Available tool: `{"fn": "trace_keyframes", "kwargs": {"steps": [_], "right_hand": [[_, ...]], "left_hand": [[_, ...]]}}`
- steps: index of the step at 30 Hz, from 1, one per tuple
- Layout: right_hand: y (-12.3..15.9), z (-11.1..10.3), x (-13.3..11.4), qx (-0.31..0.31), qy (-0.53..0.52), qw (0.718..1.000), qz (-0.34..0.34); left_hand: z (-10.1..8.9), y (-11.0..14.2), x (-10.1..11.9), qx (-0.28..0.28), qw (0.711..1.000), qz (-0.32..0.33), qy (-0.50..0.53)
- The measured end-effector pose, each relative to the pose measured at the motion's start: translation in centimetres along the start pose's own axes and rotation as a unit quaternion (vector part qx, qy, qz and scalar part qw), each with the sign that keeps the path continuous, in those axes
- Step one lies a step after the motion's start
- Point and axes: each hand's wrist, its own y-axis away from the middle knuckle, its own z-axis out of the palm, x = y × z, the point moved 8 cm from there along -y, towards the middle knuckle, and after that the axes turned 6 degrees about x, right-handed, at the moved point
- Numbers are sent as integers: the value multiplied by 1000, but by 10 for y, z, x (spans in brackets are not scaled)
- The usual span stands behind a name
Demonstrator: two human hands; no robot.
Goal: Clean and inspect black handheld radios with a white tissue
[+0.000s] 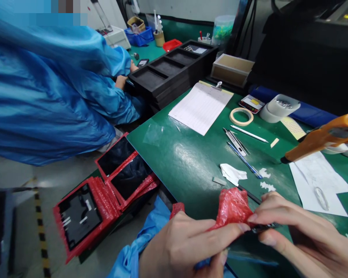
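My left hand (188, 241) is closed on a crumpled piece of red bubble wrap (233, 206) at the table's near edge. My right hand (298, 226) meets it from the other side, its thumb and fingers pinched on a small dark piece (262, 227) against the wrap. Most of that dark piece is hidden by the fingers, so I cannot tell its kind. Just beyond the hands lie a black stick-like tool (250, 195) and a crumpled white tissue (233, 174).
An orange electric screwdriver (324, 138) hangs at right. Pens, a tape roll (241, 116) and a clipboard (201, 106) lie on the green table (188, 154). Flat dark panels in red wrap (104, 197) are stacked at lower left. A co-worker in blue (46, 88) sits beside black trays (174, 65).
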Motion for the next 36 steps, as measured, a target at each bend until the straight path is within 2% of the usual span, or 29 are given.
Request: {"fn": "trace_keyframes", "kwargs": {"steps": [7, 19, 24, 30, 36], "right_hand": [[-7, 2, -9, 4, 11, 1000, -15], [-11, 1, -13, -2, 12, 1000, -12], [-14, 4, -15, 1, 9, 1000, -24], [-10, 5, -12, -4, 17, 999, -28], [-2, 2, -5, 12, 52, 999, 9]], "left_hand": [[-1, 2, 2, -8, 998, 44, -38], [2, 5, 11, -26, 992, 68, -98], [1, 2, 10, -20, 989, 58, -133], [-1, 0, 5, -14, 998, 23, -55], [0, -2, -22, -37, 990, -60, 123]]}}
